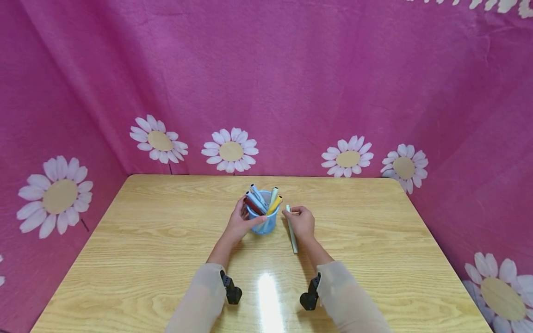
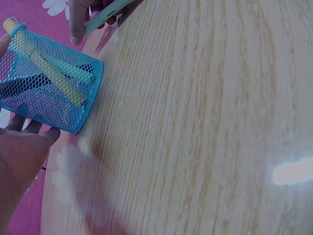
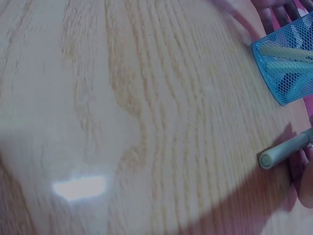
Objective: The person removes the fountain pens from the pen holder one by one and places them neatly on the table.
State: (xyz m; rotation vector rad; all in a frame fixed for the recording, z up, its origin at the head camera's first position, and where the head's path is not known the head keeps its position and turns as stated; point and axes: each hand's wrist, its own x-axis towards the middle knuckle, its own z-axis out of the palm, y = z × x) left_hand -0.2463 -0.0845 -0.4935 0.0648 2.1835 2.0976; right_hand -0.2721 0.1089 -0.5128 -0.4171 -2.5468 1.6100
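Note:
A blue mesh pen cup [image 1: 266, 226] stands upright on the table. Out of it lean a dark red marker [image 1: 254, 206], a yellow marker [image 1: 275, 205], a pale green marker [image 1: 273, 195] and light blue ones [image 1: 255, 200]. My left hand [image 1: 239, 224] holds the cup from the left, thumb across the near side and fingers round the far side. Just right of the cup, my right hand [image 1: 303, 223] pinches another pale green marker [image 1: 293, 241] near its upper end. That marker slants toward me, apart from the cup; in the right wrist view its round end [image 3: 266, 160] is close to the tabletop.
The wooden table [image 1: 166, 259] reaches back to a pink curtain [image 1: 283, 92] printed with daisies, which also hangs at both sides. A bright light reflection [image 1: 269, 300] lies on the tabletop between the forearms. Each wrist carries a small black camera [image 1: 310, 296].

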